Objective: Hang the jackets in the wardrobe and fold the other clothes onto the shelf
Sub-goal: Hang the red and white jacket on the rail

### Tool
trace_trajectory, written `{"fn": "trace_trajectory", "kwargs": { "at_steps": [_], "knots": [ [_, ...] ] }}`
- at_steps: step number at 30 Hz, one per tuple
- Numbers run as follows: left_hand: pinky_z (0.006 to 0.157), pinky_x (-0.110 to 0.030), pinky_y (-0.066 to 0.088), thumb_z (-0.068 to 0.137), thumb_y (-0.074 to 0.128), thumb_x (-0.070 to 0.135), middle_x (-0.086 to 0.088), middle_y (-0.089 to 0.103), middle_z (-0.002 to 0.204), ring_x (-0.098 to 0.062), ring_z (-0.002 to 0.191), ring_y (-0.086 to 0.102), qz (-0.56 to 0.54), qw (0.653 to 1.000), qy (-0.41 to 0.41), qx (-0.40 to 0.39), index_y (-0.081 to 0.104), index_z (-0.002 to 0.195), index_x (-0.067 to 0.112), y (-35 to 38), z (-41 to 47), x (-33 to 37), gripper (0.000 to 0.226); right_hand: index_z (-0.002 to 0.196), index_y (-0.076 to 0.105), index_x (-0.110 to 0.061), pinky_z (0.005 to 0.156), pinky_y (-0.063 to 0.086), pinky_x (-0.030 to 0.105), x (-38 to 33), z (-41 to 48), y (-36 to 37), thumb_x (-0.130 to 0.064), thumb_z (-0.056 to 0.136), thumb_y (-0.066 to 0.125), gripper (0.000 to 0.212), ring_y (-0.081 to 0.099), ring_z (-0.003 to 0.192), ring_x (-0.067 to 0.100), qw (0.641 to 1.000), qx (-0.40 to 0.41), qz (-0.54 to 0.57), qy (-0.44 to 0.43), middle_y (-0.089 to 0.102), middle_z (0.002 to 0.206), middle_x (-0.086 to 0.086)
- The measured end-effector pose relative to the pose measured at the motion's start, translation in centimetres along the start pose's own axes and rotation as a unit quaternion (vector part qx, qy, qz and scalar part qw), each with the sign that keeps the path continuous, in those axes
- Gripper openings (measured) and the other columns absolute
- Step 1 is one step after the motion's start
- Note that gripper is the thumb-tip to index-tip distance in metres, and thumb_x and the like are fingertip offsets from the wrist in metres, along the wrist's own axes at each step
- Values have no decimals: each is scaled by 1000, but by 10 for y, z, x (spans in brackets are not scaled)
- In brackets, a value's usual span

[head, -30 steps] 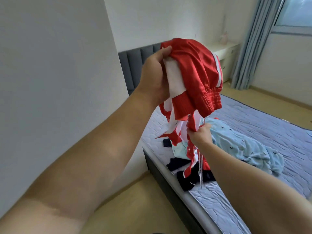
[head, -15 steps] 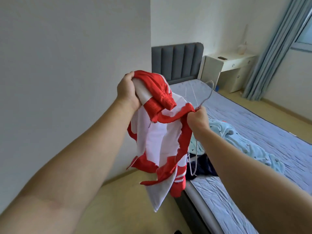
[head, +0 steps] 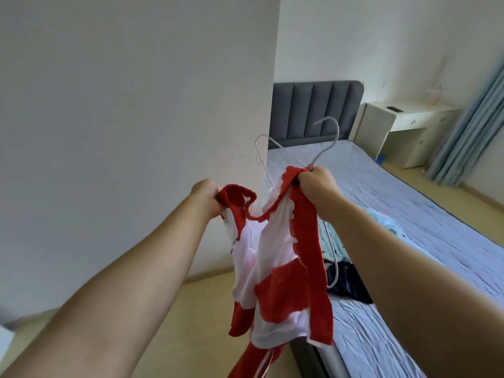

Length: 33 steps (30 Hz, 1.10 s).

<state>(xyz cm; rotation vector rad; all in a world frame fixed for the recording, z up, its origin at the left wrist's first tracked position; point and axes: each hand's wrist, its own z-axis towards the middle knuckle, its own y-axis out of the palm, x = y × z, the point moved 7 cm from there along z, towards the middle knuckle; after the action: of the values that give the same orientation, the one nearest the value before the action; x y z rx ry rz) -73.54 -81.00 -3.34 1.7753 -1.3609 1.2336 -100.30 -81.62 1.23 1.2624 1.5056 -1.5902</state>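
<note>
A red and white jacket (head: pixel 283 279) hangs between my two hands in front of me. My left hand (head: pixel 206 196) grips one red edge of its collar. My right hand (head: pixel 317 184) grips the other red edge together with a thin white wire hanger (head: pixel 326 140), whose hook points up and whose lower end shows beside the jacket. On the bed lie a light blue patterned garment (head: pixel 387 233) and a dark navy garment (head: pixel 349 282), partly hidden by my right arm. No wardrobe or shelf is in view.
A white wall (head: pixel 136 118) stands close on the left. The bed (head: pixel 436 214) with a grey quilted cover and grey headboard (head: pixel 313 110) fills the right. A white bedside desk (head: pixel 395 126) and blue curtain (head: pixel 469 126) stand beyond. Wooden floor (head: pixel 191 323) lies below.
The bunched jacket has come down and been spread open between my hands. The hanger's hook has risen above my right hand. The view has turned left toward the wall.
</note>
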Motion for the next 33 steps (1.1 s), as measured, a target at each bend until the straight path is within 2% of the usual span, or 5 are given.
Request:
{"fn": "trace_trajectory", "kwargs": {
  "at_steps": [7,13,19,23,33],
  "knots": [
    [50,-35,58,89,69,7,-17,74,73,-29,60,73,-42,987,-76,-134,59,106,-2,28,-31,-12,21,85,69,-10,53,54,29,3,-1,-16,-8,84,47,22,63,57,22,1000,-5,27,11,66,69,7],
    [61,-30,58,75,46,-22,-8,72,118,-25,98,71,88,974,90,-190,73,111,14,53,-49,-1,57,87,71,-9,65,59,41,-6,-1,-20,-9,85,49,21,65,65,27,993,-3,119,24,69,76,12],
    [93,-40,58,61,88,39,2,77,105,-22,98,74,268,906,186,-270,63,125,24,96,-84,0,70,73,68,-17,65,55,40,-26,0,-30,-12,82,55,17,62,68,25,989,11,145,1,65,71,10],
    [65,-15,55,51,76,86,14,74,90,-12,84,73,396,852,216,-265,57,112,37,127,-104,-16,80,78,65,-17,56,51,32,-31,-2,-33,-11,84,53,16,60,62,24,989,2,148,-3,63,71,9],
    [97,-33,47,44,61,100,12,63,133,-16,112,60,521,780,170,-301,55,135,39,161,-102,-58,110,94,58,-13,42,41,26,-16,5,-55,-15,95,52,7,57,63,24,986,17,164,-16,60,75,10]
  ]
}}
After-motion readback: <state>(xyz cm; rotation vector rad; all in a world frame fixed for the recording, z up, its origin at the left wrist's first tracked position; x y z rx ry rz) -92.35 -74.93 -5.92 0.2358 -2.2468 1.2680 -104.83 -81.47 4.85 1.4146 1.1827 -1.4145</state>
